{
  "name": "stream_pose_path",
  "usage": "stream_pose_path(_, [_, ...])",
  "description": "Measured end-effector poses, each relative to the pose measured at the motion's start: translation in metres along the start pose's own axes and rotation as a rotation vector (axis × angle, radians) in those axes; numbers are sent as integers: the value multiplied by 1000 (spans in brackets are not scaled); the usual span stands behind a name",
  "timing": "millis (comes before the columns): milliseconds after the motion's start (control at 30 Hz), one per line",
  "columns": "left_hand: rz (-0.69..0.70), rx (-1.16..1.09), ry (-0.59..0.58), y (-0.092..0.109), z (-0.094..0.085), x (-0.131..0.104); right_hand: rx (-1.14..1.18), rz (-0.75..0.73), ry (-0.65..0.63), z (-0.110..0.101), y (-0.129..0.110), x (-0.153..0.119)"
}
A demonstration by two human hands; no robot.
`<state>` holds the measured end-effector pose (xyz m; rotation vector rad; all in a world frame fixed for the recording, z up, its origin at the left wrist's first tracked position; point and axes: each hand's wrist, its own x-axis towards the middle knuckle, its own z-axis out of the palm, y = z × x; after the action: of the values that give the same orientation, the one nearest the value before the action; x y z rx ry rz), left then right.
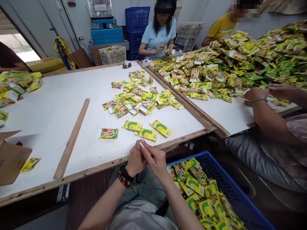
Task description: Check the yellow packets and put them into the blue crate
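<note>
My left hand (136,159) and my right hand (154,157) meet at the front edge of the white table (96,159). Both have their fingers drawn in, with a small white bit showing between them; what they hold is mostly hidden. Just beyond my fingers lie a few flat yellow-green packs (146,134). A green pack with red and white lettering (109,133) sits apart to the left. Farther back spreads a loose heap of small yellow boxes (136,100), some with open white flaps.
A blue crate (249,199) of yellow packets stands by my right leg. Wooden strips (74,137) divide the table. A large packet pile (240,64) covers the right table, where a person's hands (257,95) work. A cardboard box (14,159) stands left.
</note>
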<state>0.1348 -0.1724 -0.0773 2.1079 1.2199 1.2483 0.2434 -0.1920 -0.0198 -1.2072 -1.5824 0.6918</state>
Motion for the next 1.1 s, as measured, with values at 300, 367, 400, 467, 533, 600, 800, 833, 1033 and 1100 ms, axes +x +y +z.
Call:
stream_pose_path(300, [-119, 64, -32, 6, 2, 3, 122, 192, 10, -3, 6, 15])
stream_pose_path(367, [-126, 58, -41, 9, 1, 5, 147, 220, 41, -2, 6, 16])
stream_pose_path(400, [-125, 57, -39, 9, 1, 5, 137, 226, 57, -1, 5, 15])
stream_pose_path(467, [-123, 59, -22, 9, 0, 5, 72, 193, 70, 0, 3, 13])
stream_pose_path(533, [-138, 48, 5, 6, 0, 3, -19, 92, 15, -1, 1, 10])
stream_pose_path(600, [-177, 19, 6, 2, 1, 1, -115, -39, -75, -1, 0, 7])
stream_pose_path(800, [-198, 19, -49, 5, 3, -1, -217, -216, -123, 2, 1, 9])
stream_pose_path(833, [-153, -3, -92, 7, -2, 1, -224, -206, -127, -3, 0, 8])
stream_pose_path(1033, [-113, 401, -233, -33, -100, 35, -922, 329, -258, -103, 9, -32])
stream_pose_path(1100, [-293, 632, -251, -62, -136, 49, -1056, 476, -323, -130, 20, -44])
